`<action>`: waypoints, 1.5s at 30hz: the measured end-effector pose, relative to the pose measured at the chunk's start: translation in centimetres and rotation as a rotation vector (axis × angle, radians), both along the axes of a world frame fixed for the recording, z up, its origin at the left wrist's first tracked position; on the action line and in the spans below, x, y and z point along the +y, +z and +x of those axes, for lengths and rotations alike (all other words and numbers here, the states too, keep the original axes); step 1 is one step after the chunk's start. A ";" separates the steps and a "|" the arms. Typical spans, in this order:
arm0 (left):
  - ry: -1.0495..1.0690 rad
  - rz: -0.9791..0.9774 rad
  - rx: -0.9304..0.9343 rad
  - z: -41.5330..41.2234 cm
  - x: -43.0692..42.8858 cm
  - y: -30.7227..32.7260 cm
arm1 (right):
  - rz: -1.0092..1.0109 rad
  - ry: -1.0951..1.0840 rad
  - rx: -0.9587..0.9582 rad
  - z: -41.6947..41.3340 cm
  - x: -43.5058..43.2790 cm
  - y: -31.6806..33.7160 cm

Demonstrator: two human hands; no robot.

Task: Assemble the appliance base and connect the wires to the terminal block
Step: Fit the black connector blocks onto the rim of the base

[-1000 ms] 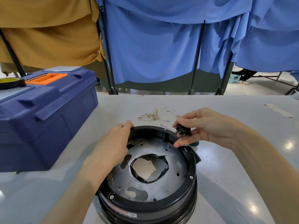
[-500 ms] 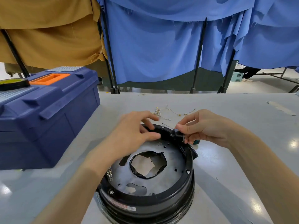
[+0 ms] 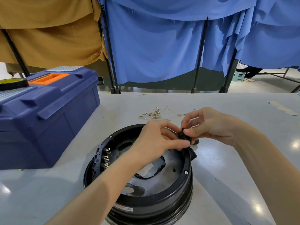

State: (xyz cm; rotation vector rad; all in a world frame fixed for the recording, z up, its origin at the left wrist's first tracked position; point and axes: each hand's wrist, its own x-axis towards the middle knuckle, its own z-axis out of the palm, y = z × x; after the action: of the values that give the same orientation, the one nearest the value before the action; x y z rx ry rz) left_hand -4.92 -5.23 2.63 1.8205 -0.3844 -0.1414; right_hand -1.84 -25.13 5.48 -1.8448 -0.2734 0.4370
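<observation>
The round black appliance base [image 3: 170, 195] lies open side up on the grey table, tilted up on its left. A terminal block with brass tabs [image 3: 106, 157] sits inside its left wall. At the far right rim, my right hand [image 3: 209, 125] pinches a small black part [image 3: 184, 136] between thumb and forefinger. My left hand [image 3: 155, 142] reaches over the base and grips the same part at the rim. A loose bundle of thin wires with brass connectors [image 3: 158, 113] lies on the table beyond the base.
A large dark blue toolbox [image 3: 48, 116] with an orange handle stands on the table to the left, a tape roll [image 3: 13, 82] on its lid. Blue and tan curtains on black poles hang behind the table's far edge.
My left hand has left the base's far left rim and moved right to meet my right hand at the small black part. The base has tipped, exposing the terminal block.
</observation>
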 end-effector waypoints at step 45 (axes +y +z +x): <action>0.083 -0.262 0.428 0.0 -0.1 -0.3 | -0.222 -0.018 -0.107 -0.6 0.7 0.1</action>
State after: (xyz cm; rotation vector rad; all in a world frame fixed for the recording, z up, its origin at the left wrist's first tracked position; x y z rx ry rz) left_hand -4.94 -5.33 2.33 1.4955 -0.0216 -0.3965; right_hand -2.47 -24.39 5.63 -2.0899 -0.2894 0.3685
